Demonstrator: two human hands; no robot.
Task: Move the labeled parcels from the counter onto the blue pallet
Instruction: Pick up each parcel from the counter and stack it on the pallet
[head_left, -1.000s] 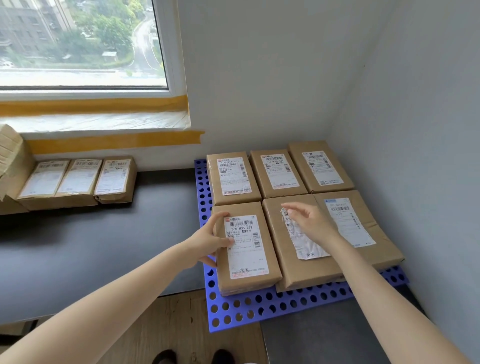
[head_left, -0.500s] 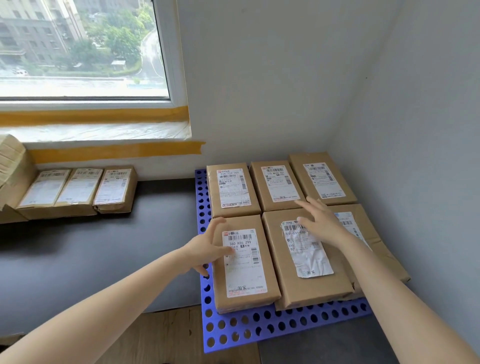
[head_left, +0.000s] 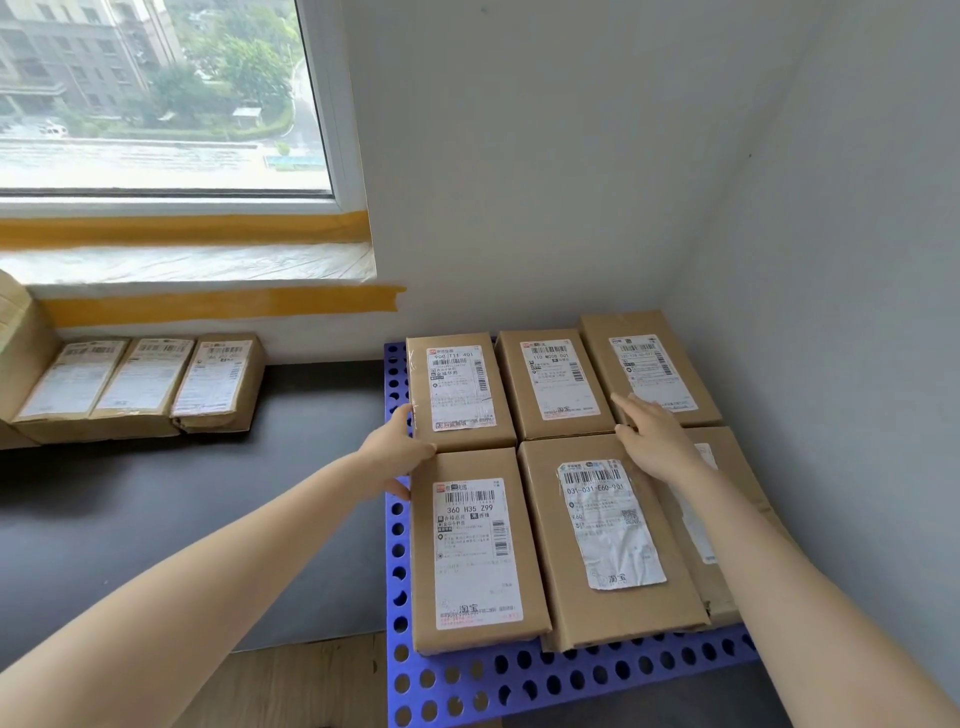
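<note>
- Six brown labeled parcels lay flat on the blue pallet (head_left: 545, 680) in two rows of three, labels up, and filled it from the back edge almost to the front edge.
- The back-left parcel (head_left: 460, 391) sat at the pallet's back-left corner; the front-left parcel (head_left: 475, 551) lay just in front of it, their ends touching.
- The left hand (head_left: 397, 451) was at the pallet's left edge, where those two parcels met, its fingers spread loosely and touching the sides of both; it clamped on nothing.
- The right hand (head_left: 652, 439) lay flat with fingers straight and apart, over the seam between the back-right parcel (head_left: 649, 366) and the front-right parcel (head_left: 727, 519), beside the back-middle parcel (head_left: 553, 384) and the front-middle parcel (head_left: 602, 540).
- Three more parcels (head_left: 140, 387) stood side by side at the back edge of the dark counter (head_left: 182, 519), under the window (head_left: 156, 93), well apart from the pallet.
</note>
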